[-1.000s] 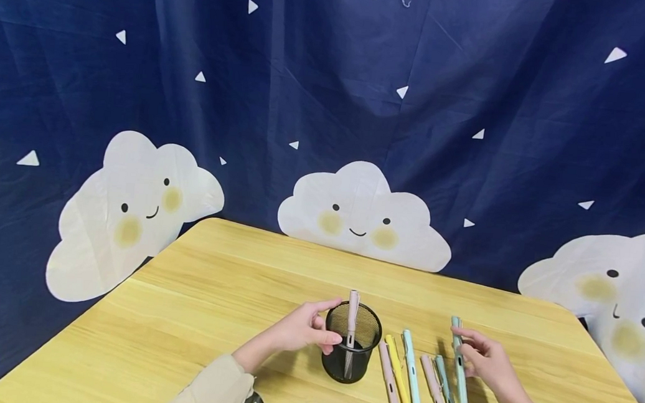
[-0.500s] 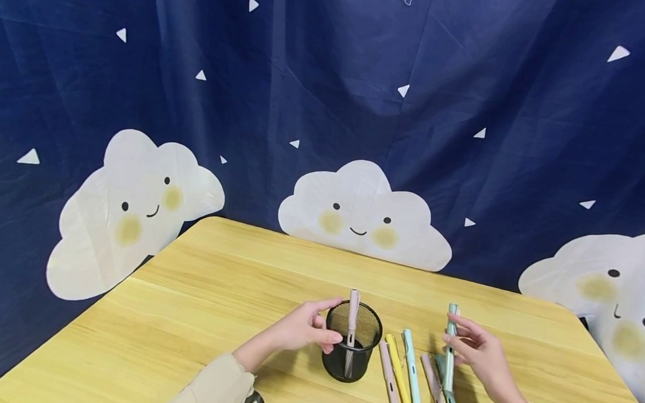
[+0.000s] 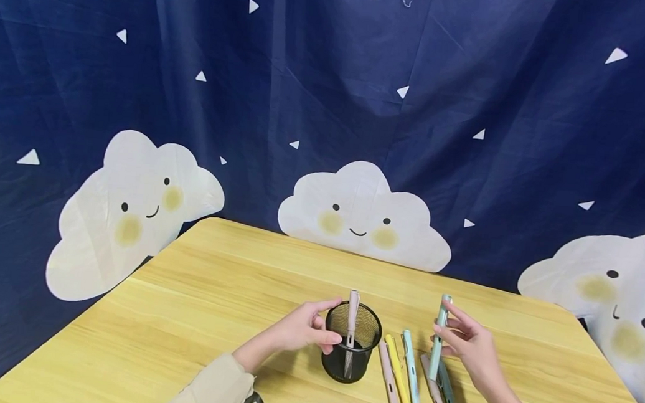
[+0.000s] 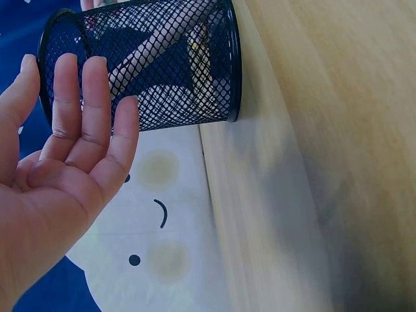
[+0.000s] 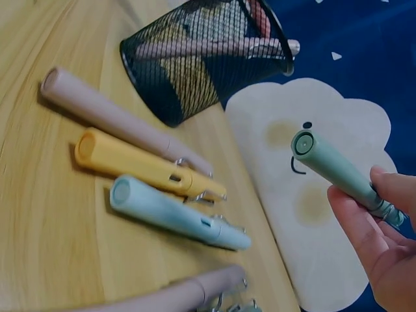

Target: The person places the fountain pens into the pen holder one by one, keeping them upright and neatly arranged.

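Hands at work around a black mesh pen cup (image 3: 351, 347) on a wooden table (image 3: 191, 317).

The right hand (image 3: 466, 346) pinches a pale green pen (image 3: 439, 328) between thumb and fingertips, holding it nearly upright above the table, to the right of the cup. The left hand (image 3: 305, 328) rests against the cup's left side, fingers straight and together. A pink pen (image 3: 352, 319) stands inside the cup. A second pink pen (image 3: 389, 384), a yellow pen (image 3: 398, 378) and a light blue pen (image 3: 410, 370) lie side by side on the table between cup and right hand. Behind hangs a navy backdrop (image 3: 329, 102) with smiling clouds.
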Tool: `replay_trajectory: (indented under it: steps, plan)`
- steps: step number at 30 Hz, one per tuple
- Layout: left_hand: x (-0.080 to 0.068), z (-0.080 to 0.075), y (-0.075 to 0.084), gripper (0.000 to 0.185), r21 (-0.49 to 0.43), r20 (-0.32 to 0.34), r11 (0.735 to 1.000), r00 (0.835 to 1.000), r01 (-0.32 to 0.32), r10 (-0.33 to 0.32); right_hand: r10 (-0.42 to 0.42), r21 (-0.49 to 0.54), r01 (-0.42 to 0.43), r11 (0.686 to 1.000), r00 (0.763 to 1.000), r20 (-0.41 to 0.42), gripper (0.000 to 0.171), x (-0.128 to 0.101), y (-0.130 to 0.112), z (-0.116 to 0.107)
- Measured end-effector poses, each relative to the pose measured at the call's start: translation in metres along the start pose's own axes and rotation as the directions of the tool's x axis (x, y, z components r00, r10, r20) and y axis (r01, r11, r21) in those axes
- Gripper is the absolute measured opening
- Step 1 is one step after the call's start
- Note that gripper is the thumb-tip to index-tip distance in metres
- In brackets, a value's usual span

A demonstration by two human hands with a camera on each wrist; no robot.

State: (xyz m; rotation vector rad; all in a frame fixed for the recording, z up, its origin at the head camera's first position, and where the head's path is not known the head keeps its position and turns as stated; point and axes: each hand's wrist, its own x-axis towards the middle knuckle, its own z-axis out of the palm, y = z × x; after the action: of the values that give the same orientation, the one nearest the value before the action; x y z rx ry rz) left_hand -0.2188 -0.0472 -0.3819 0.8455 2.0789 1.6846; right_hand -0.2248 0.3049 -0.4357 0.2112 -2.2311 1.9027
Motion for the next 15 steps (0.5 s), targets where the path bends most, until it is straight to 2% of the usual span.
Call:
replay_trajectory:
  steps: [4,12,15]
  plan:
    - [0.000,0.000,0.000,0.071,-0.002,0.000,1.000,1.000,0.002,-0.002,-0.050,0.093,0.048,0.994,0.999,0.020,0.074,0.002,-0.004,0.004]
    - [-0.001,0.001,0.002,0.071,0.017,-0.003,1.000,1.000,0.005,-0.005,-0.093,0.247,0.100,0.964,0.995,-0.043,0.058,0.015,0.009,0.013]
    - [-0.001,0.001,0.002,0.072,0.016,-0.006,1.000,1.000,0.005,-0.005,-0.146,0.308,0.144,0.941,0.989,-0.017,0.056,0.013,-0.001,0.021]
